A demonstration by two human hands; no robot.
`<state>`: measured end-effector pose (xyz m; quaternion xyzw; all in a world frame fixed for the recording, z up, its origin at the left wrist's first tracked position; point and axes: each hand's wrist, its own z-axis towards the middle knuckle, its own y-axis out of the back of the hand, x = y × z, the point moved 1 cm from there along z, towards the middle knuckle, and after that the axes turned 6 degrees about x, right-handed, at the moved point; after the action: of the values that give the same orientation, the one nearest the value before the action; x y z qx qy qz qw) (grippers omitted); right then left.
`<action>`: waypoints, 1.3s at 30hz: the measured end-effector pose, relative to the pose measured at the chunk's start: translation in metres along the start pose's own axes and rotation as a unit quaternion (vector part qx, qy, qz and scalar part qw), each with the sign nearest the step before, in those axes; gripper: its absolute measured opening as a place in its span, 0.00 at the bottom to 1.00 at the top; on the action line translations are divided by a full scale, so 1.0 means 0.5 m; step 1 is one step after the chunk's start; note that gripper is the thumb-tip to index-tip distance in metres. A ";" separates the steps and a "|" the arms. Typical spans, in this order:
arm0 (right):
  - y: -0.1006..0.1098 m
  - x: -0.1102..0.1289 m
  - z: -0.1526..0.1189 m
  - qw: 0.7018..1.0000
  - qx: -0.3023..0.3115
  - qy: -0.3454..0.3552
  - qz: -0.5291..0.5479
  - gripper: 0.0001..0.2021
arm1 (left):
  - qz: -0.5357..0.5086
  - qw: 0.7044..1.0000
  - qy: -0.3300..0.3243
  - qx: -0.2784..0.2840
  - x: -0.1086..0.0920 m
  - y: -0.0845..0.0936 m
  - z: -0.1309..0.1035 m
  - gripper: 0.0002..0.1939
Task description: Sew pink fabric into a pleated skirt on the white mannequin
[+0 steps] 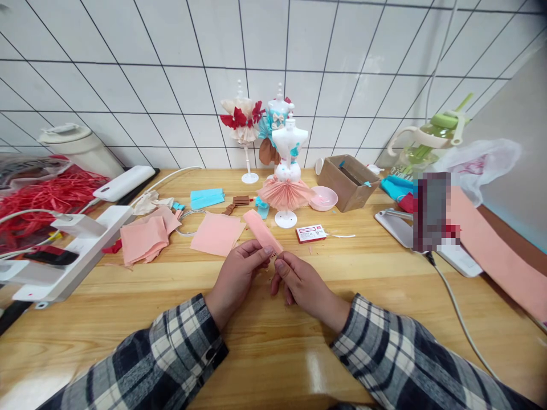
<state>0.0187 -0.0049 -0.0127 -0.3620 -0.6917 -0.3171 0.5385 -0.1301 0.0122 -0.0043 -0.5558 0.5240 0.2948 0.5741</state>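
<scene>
A folded strip of pink crepe paper (261,229) slants up and left from between my hands, above the wooden table. My left hand (245,263) is closed on its lower part, thumb lying on top. At the strip's lower right end, my right hand (301,280) pinches the corner between thumb and forefinger. Just beyond stands a small white mannequin (289,142) with a pleated pink paper skirt (286,193). Pink paper squares (217,233) lie flat to the left of the strip, and a thicker pink stack (145,234) sits farther left.
Two more dressed mannequins, one in cream and red (243,122), stand by the tiled wall. A cardboard box (348,182), pink dish (323,198) and small red-white box (311,234) are right of centre. A white power strip (81,256) borders the left; a phone on a stand (431,210) is right.
</scene>
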 end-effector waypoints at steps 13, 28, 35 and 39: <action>0.002 -0.001 -0.002 1.000 -0.002 0.004 0.006 0.17 | -0.023 1.000 0.002 -0.005 0.002 0.001 0.002 0.12; 0.007 -0.009 -0.005 0.999 0.011 0.014 0.027 0.23 | -0.069 0.997 0.011 -0.043 -0.009 0.004 0.000 0.10; 0.011 -0.009 -0.006 1.000 0.015 -0.003 -0.007 0.25 | -0.042 0.999 0.015 -0.025 -0.005 0.007 0.002 0.11; 0.012 -0.009 -0.005 1.000 0.003 -0.015 -0.013 0.25 | -0.061 0.997 0.001 -0.054 -0.005 0.007 0.002 0.10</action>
<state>0.0258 -0.0045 -0.0161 -0.3562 -0.7050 -0.3166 0.5253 -0.1338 0.0145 -0.0033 -0.6172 0.4732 0.2861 0.5597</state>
